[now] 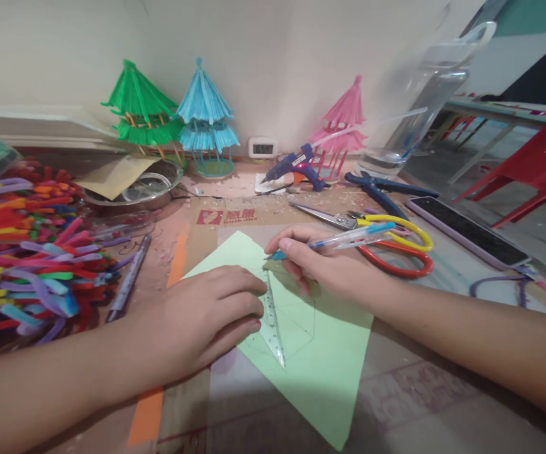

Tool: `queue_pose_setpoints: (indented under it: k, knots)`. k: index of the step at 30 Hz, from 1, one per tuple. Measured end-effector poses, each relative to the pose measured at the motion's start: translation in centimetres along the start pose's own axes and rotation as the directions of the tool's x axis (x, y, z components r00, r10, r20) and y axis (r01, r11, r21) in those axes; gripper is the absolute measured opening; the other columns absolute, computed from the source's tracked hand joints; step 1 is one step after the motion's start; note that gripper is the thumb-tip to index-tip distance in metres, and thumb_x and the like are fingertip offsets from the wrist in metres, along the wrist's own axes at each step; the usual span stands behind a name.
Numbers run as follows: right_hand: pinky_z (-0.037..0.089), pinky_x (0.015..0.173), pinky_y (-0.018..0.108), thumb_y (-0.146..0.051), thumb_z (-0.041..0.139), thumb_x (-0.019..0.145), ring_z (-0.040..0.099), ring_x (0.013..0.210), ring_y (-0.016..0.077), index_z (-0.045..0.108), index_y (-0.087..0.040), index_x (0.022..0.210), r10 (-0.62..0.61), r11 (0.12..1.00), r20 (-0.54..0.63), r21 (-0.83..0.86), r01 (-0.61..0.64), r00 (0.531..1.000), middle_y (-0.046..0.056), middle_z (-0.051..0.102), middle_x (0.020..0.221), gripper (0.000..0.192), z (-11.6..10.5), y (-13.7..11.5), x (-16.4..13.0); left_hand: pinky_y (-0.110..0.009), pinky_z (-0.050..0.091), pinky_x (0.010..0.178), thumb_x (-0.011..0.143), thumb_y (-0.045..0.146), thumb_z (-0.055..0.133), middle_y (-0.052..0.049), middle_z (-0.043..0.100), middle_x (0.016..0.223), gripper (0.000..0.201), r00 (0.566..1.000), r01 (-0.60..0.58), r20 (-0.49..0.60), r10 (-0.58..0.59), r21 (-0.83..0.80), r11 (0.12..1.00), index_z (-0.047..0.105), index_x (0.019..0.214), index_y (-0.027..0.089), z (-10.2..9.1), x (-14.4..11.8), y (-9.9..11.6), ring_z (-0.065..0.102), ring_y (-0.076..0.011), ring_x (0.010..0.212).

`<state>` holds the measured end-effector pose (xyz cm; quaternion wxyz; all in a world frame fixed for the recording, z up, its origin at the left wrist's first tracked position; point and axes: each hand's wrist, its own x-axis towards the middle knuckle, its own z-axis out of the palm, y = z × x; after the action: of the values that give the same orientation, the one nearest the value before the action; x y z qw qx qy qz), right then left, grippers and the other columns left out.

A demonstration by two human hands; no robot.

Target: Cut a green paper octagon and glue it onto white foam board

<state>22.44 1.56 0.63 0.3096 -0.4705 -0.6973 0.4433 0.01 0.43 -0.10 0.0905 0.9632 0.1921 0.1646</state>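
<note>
A sheet of light green paper [334, 378] lies at a slant on the covered table, with thin pencil-like lines forming a many-sided figure. Across it rests a clear triangular set square [273, 328], partly hidden under my left hand [220, 309], whose fingers press it down against the paper. My right hand [311, 255] pinches a blue-and-clear pen [339, 239]. The pen's tip is close to the upper end of the set square's edge. Just behind my right hand are scissors [396, 249] with yellow and red handles.
Colourful pipe cleaners [31, 252] pile up at left, beside a marker [128, 277] and a metal bowl [133, 195]. Green, blue [207, 120] and pink model pavilions stand along the wall. A glue gun [296, 167], pliers [381, 186], phone [466, 230] and clear jug [396, 126] are behind and right.
</note>
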Motion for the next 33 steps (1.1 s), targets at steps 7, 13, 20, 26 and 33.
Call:
queue_pose_setpoints:
  k: [7,13,20,26,33]
  knots:
    - [0.036,0.045,0.022,-0.031,0.041,0.098,0.048,0.045,0.0111,0.060,-0.019,0.095,0.015,1.000,-0.008,0.003,-0.015,1.000,-0.008,0.045,0.051,0.023,-0.03,-0.09,-0.05,-0.033,0.053,0.082,0.102,0.024,0.043,-0.008,0.066,0.109,0.020,1.000,0.007,0.007,-0.007,0.003,1.000,0.063,0.097,0.019,-0.02,0.00,0.06,0.064,-0.0202,0.096]
    - [0.034,0.045,0.022,-0.032,0.042,0.099,0.047,0.044,0.0104,0.060,-0.019,0.094,0.000,1.000,-0.004,0.009,0.000,1.000,-0.008,0.045,0.051,0.023,-0.04,0.01,-0.04,-0.033,0.052,0.084,0.102,0.023,0.044,-0.009,0.065,0.110,0.019,1.000,-0.004,-0.002,0.004,-0.005,1.000,0.062,0.098,0.019,0.02,-0.04,-0.05,0.064,-0.0204,0.098]
    - [0.034,0.045,0.021,-0.031,0.041,0.098,0.047,0.044,0.0098,0.059,-0.019,0.094,0.008,1.000,0.001,0.012,-0.008,1.000,-0.008,0.044,0.051,0.022,-0.02,-0.12,-0.07,-0.033,0.052,0.084,0.102,0.024,0.044,-0.009,0.065,0.110,0.020,1.000,0.010,0.012,-0.010,-0.005,1.000,0.062,0.097,0.019,-0.01,-0.02,0.01,0.063,-0.0211,0.098]
    - [0.034,0.045,0.021,-0.032,0.041,0.098,0.047,0.044,0.0099,0.060,-0.018,0.095,0.007,1.000,-0.006,0.018,-0.007,1.000,-0.008,0.045,0.051,0.023,0.06,-0.03,-0.06,-0.033,0.052,0.083,0.102,0.024,0.044,-0.008,0.066,0.110,0.020,1.000,0.012,0.006,-0.012,-0.005,1.000,0.063,0.097,0.019,0.05,-0.01,0.05,0.064,-0.0203,0.097]
    - [0.035,0.045,0.021,-0.031,0.043,0.098,0.047,0.044,0.0101,0.060,-0.018,0.095,0.017,0.999,-0.005,0.049,-0.017,1.000,-0.008,0.045,0.051,0.022,0.02,-0.09,-0.11,-0.033,0.053,0.083,0.102,0.024,0.043,-0.008,0.067,0.108,0.022,1.000,0.005,-0.010,-0.005,0.009,1.000,0.063,0.097,0.019,0.01,0.13,0.18,0.065,-0.0205,0.096]
